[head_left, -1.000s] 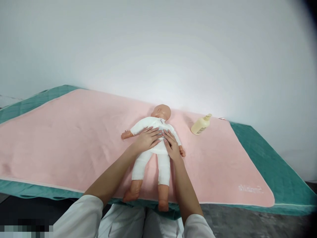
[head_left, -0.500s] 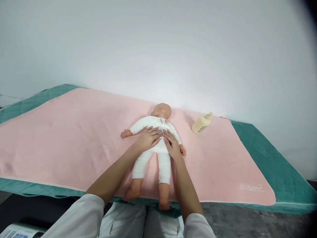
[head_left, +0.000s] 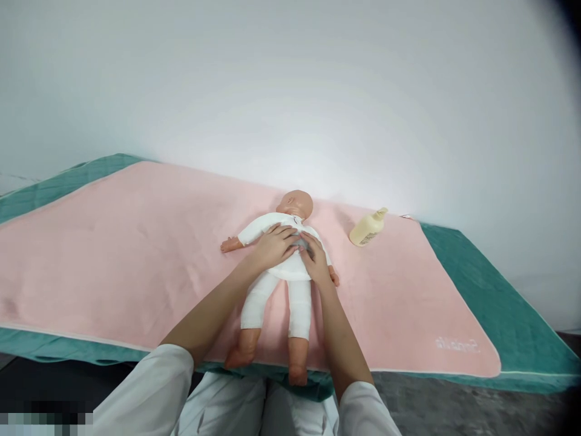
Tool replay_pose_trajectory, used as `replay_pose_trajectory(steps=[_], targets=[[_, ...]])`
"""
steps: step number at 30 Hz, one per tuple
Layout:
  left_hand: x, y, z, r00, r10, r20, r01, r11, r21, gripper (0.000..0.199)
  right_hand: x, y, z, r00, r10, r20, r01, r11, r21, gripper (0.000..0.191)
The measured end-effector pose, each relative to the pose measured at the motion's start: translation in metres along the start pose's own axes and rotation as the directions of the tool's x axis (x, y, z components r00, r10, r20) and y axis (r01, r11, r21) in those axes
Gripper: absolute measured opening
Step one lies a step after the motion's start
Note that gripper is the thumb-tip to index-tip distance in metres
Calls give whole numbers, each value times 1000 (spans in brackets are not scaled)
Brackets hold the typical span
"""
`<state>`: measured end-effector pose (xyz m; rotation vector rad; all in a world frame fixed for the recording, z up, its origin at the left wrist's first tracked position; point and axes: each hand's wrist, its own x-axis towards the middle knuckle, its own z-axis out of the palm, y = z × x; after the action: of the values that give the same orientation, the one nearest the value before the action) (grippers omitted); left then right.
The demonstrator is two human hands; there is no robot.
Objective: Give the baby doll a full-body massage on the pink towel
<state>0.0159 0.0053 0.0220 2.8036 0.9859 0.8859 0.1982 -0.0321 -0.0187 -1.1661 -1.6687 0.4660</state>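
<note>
Pink cloth [head_left: 390, 315] covers most of the green-covered surface [head_left: 490, 284] beside a pale wall [head_left: 290, 91]; dark floor [head_left: 422, 396] shows below. On the cloth lies a doll [head_left: 290, 270], the left hand [head_left: 314, 254] and right hand [head_left: 276, 245] resting unclenched on its torso.

The left hand [head_left: 275, 247] and right hand [head_left: 315, 255] hide part of the doll's [head_left: 290, 270] middle and of the grey patch [head_left: 299, 240] between them. The print on the bottle [head_left: 367, 229] is too small to read and the lettering on the mat [head_left: 136, 254] is blurred, while the mat's left end and both white sleeves [head_left: 147, 384] are cut off by the picture's edges.
</note>
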Motion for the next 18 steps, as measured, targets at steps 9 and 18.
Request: replay_pose_trajectory(steps=[9, 18], targets=[[5, 2, 11, 999, -38, 2, 38, 997, 73, 27, 5, 5, 3, 999, 42, 4, -42, 998, -51, 41], [4, 2, 14, 997, -70, 44, 64, 989, 137, 29, 4, 7, 5, 996, 84, 5, -83, 996, -35, 37]])
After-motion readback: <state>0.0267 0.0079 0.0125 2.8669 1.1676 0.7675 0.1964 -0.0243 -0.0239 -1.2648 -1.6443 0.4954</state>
